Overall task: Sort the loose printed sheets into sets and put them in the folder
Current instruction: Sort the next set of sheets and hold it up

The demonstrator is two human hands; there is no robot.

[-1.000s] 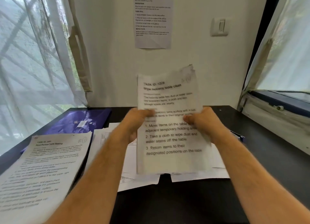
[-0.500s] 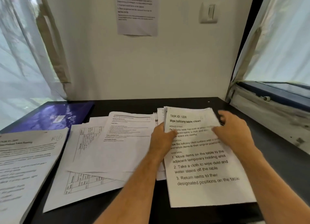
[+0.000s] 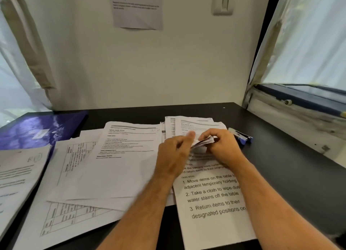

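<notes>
At the near edge of the table (image 3: 292,175), toward its right side, lies the sheet with the large numbered steps (image 3: 215,203), its bottom hanging slightly past the edge. A nudge from either forearm could slide it off onto the floor.

Farther in, both hands meet over the top of that sheet. The right hand (image 3: 222,147) has its fingers curled, its grip pinching the lifted, folded-up top corner of paper (image 3: 203,142); whether it holds one leaf or several I cannot tell. The left hand (image 3: 174,156) sits just beside it with the thumb raised toward the same corner and the fingers loosely bent; it seems to hold nothing, though the blur makes that unsure. If the pinch catches two leaves together, a page would go into the wrong set. A sharp pull could also crease or tear the corner.

To the left, a loose overlapping spread of printed sheets (image 3: 121,165) covers the middle of the table, and the left forearm lies across its edge; dragging the arm would shuffle them. At the near left corner a separate pile (image 3: 16,176) lies apart.

At the far left corner rests the purple folder (image 3: 37,130), shut and well apart from the hands. A stapler (image 3: 241,136) lies just beyond the right hand, toward the far right; a knuckle could knock it.
</notes>
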